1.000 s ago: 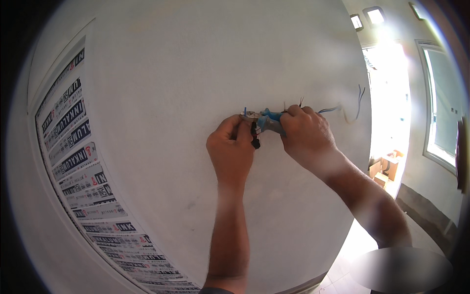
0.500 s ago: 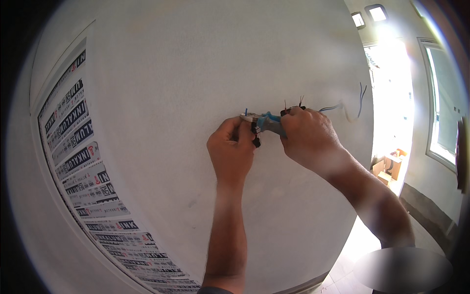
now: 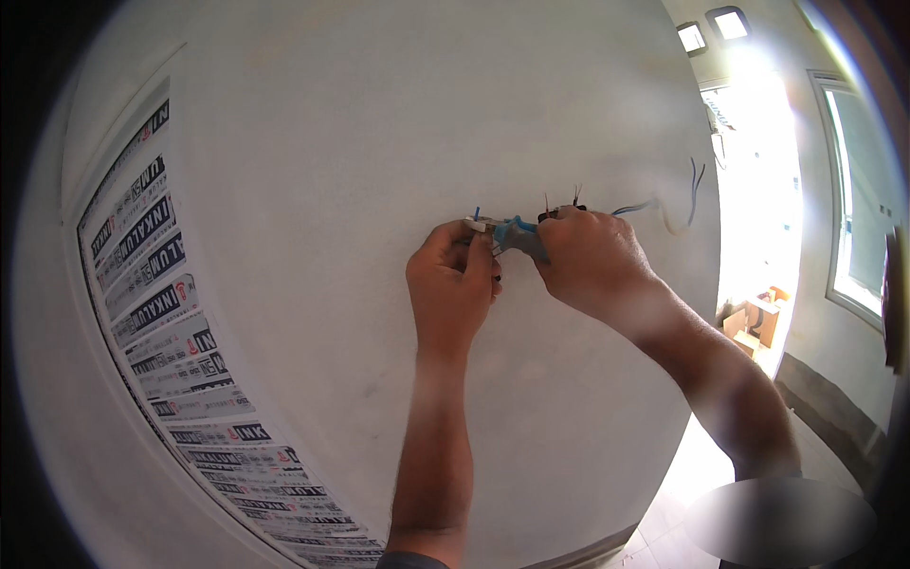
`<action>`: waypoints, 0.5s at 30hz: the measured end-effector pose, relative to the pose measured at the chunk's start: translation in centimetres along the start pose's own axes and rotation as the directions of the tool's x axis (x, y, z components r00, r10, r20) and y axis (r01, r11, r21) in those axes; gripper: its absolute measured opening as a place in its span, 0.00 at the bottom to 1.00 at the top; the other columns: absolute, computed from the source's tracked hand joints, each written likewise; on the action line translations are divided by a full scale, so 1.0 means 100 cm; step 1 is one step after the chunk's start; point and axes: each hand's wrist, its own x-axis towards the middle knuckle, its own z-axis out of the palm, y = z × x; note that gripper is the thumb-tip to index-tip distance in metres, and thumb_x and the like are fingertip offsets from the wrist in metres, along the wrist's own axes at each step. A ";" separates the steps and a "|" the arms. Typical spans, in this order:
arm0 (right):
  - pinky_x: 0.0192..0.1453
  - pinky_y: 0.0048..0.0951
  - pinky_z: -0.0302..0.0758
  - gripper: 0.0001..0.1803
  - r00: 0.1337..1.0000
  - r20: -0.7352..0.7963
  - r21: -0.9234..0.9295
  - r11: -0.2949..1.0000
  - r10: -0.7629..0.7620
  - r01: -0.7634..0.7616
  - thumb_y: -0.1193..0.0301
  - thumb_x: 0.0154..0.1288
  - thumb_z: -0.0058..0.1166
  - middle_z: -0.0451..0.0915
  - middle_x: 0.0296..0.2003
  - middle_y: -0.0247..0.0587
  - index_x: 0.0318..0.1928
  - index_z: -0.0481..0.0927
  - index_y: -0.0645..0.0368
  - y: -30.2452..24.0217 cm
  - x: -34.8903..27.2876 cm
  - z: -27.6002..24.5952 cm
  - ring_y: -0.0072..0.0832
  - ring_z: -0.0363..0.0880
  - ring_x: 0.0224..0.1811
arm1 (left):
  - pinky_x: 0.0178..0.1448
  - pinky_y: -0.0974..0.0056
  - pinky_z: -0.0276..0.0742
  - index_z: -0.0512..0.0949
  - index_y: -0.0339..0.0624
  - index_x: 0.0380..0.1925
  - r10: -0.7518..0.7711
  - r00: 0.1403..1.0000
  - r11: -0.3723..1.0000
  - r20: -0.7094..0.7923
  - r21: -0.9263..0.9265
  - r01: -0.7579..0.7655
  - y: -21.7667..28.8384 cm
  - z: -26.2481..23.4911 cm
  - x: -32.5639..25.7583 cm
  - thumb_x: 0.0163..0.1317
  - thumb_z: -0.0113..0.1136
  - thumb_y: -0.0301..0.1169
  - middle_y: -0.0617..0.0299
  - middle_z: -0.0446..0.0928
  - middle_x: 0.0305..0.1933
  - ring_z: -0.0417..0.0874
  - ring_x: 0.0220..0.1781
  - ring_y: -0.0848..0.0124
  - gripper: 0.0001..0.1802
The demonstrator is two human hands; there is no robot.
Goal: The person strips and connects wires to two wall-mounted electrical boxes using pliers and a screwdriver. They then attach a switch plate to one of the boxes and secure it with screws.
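Note:
My right hand is closed around the blue-and-grey handles of a pair of pliers, whose jaws point left. A short blue wire end sticks up beside the jaws. My left hand pinches at that wire, its fingertips right by the jaws. A small black piece shows under the left fingers, mostly hidden. Close to the right fingers is another black piece, with thin wires standing up there. Both hands are in front of a pale wall.
Blue and white wires come out of the wall right of my hands. On the left, a frame covered in printed strips runs down the wall. To the right are a bright doorway, cardboard boxes and a window.
My left fingers have closed over the black pieces, which are now mostly hidden. The right hand and pliers have moved slightly left.

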 end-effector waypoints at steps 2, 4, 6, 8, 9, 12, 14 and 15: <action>0.43 0.43 0.87 0.06 0.998 0.055 0.026 0.999 0.027 -0.029 0.73 0.64 0.59 0.87 0.34 0.52 0.34 0.86 0.62 -0.001 0.003 -0.009 0.44 0.91 0.37 | 0.23 0.69 0.71 0.81 0.31 0.48 -0.008 0.998 1.000 0.060 -0.020 0.009 0.001 -0.005 0.001 0.72 0.66 0.30 0.61 0.82 0.24 0.80 0.20 0.77 0.12; 0.44 0.43 0.88 0.07 0.996 0.079 0.032 0.999 0.035 -0.038 0.72 0.65 0.60 0.87 0.34 0.52 0.35 0.86 0.62 0.000 0.006 -0.013 0.45 0.91 0.39 | 0.22 0.69 0.70 0.80 0.31 0.49 0.032 0.992 0.999 0.121 0.033 -0.036 0.000 -0.010 0.001 0.73 0.67 0.32 0.60 0.82 0.24 0.79 0.20 0.77 0.14; 0.45 0.45 0.86 0.11 0.995 0.076 0.083 0.994 0.065 -0.071 0.66 0.69 0.62 0.87 0.32 0.49 0.35 0.87 0.61 0.004 0.006 -0.014 0.47 0.89 0.37 | 0.22 0.69 0.70 0.78 0.31 0.49 0.053 0.983 0.992 0.176 0.102 -0.071 0.001 -0.014 0.002 0.73 0.68 0.34 0.60 0.82 0.24 0.79 0.19 0.77 0.16; 0.46 0.45 0.86 0.14 0.988 0.127 0.103 0.989 0.089 -0.103 0.62 0.72 0.63 0.87 0.32 0.49 0.36 0.87 0.61 0.005 0.009 -0.019 0.47 0.89 0.38 | 0.22 0.68 0.70 0.77 0.31 0.47 0.054 0.973 0.977 0.223 0.188 -0.097 0.002 -0.017 0.006 0.73 0.69 0.36 0.60 0.82 0.24 0.78 0.19 0.77 0.17; 0.46 0.44 0.86 0.15 0.979 0.177 0.098 0.988 0.101 -0.120 0.61 0.72 0.63 0.87 0.33 0.50 0.38 0.87 0.62 0.005 0.010 -0.027 0.46 0.90 0.40 | 0.23 0.68 0.71 0.77 0.32 0.46 0.033 0.973 0.967 0.228 0.237 -0.089 0.004 -0.016 0.007 0.73 0.69 0.37 0.60 0.82 0.24 0.79 0.20 0.77 0.17; 0.47 0.44 0.87 0.18 0.956 0.271 0.126 0.980 0.115 -0.153 0.57 0.72 0.64 0.87 0.34 0.50 0.40 0.87 0.62 0.009 0.016 -0.030 0.45 0.90 0.42 | 0.24 0.67 0.73 0.77 0.35 0.43 0.053 0.973 0.926 0.225 0.354 -0.132 0.005 -0.015 0.010 0.73 0.69 0.39 0.61 0.82 0.24 0.80 0.21 0.77 0.17; 0.47 0.44 0.87 0.18 0.953 0.279 0.151 0.975 0.117 -0.164 0.57 0.72 0.64 0.86 0.34 0.49 0.40 0.87 0.62 0.011 0.016 -0.030 0.46 0.90 0.41 | 0.24 0.68 0.73 0.76 0.38 0.41 0.174 0.962 0.883 0.210 0.399 -0.247 -0.007 -0.015 0.014 0.73 0.69 0.40 0.62 0.82 0.24 0.80 0.21 0.77 0.17; 0.46 0.44 0.87 0.18 0.955 0.271 0.158 0.973 0.122 -0.169 0.57 0.72 0.65 0.86 0.33 0.49 0.39 0.87 0.62 0.011 0.013 -0.028 0.46 0.90 0.41 | 0.25 0.67 0.74 0.76 0.38 0.40 0.204 0.957 0.859 0.208 0.431 -0.277 -0.009 -0.013 0.013 0.73 0.69 0.40 0.61 0.82 0.24 0.80 0.21 0.76 0.17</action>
